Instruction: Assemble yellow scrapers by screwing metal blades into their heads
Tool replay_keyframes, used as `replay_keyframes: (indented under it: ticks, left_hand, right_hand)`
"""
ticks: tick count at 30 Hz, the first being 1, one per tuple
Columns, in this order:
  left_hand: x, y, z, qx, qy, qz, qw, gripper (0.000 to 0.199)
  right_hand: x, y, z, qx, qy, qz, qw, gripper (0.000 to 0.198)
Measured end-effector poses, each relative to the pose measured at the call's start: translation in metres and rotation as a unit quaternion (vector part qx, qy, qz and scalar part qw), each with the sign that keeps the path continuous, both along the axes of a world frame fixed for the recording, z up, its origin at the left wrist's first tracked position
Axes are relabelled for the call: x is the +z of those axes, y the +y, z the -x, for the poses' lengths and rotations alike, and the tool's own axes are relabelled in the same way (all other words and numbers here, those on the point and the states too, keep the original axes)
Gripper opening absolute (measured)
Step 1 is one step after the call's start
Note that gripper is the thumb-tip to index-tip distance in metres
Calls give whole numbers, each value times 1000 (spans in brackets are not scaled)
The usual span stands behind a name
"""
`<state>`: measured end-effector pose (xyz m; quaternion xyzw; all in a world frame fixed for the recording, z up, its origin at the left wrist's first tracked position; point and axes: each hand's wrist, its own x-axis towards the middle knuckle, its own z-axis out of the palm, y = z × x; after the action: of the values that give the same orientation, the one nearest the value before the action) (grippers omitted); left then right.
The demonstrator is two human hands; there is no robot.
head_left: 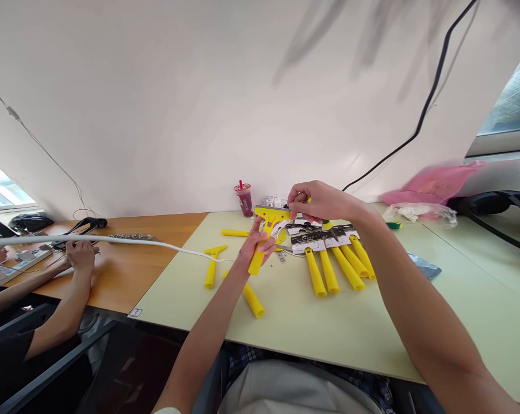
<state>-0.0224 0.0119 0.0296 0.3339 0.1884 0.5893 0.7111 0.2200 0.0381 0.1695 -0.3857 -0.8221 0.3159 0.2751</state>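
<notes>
The left hand (259,244) has its fingers wrapped around the handle of a yellow scraper (268,218), which stands tilted above the pale table (186,299) with its head uppermost. The right hand (312,201) is at the right end of that head, its fingers bunched close together; whether they grip anything small cannot be told, as they hide the spot.

The likeliest trouble is at the edge. A metal strip (272,207) runs along the top of the head, and if it is sharp, a slip of the right fingers could nick them. The scraper hangs on the left grip alone as far as can be seen, so a push at that far end could twist it round.

Small metal bits (281,259) lie just below; a sleeve-less forearm sweeping past might scatter them, and anything tiny dropped here would be hard to find among them. A white cable (156,240) reaches in close to the left wrist and could snag if that arm pulls back. The cup (244,201) stands near, behind the scraper; a careless swing could tip it over the cards (301,241) and the yellow handles (329,270) to the right, wetting the print.
</notes>
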Motion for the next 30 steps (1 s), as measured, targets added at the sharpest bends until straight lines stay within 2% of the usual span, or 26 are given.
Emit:
replay_keyframes:
  ticks: [5, 11, 13, 16, 18, 23, 30]
  left_hand:
    - [-1, 2, -1, 23, 1, 8, 1000, 63]
    - [-3, 5, -9, 21, -18, 29, 999, 58]
    - [-6, 6, -12, 18, -19, 40, 999, 60]
    - [-11, 7, -18, 15, -11, 57, 998, 63]
    - [-14, 8, -22, 4, 4, 63, 998, 64]
    - [-21, 8, -29, -15, 25, 65, 997, 69]
    - [-20, 8, -28, -18, 27, 87, 996, 66]
  right_hand:
    - [-1, 0, 7, -3, -35, -17, 999, 14]
    - [-15, 15, 14, 11, -73, -33, 997, 6]
    - [-22, 23, 16, 7, -80, -65, 995, 1]
    - [-32, 35, 19, 8, -100, -129, 987, 5]
    - [-39, 43, 22, 18, -115, -147, 982, 8]
    - [-50, 52, 27, 31, -154, -149, 976, 12]
    - [-60, 55, 34, 49, -168, -145, 974, 17]
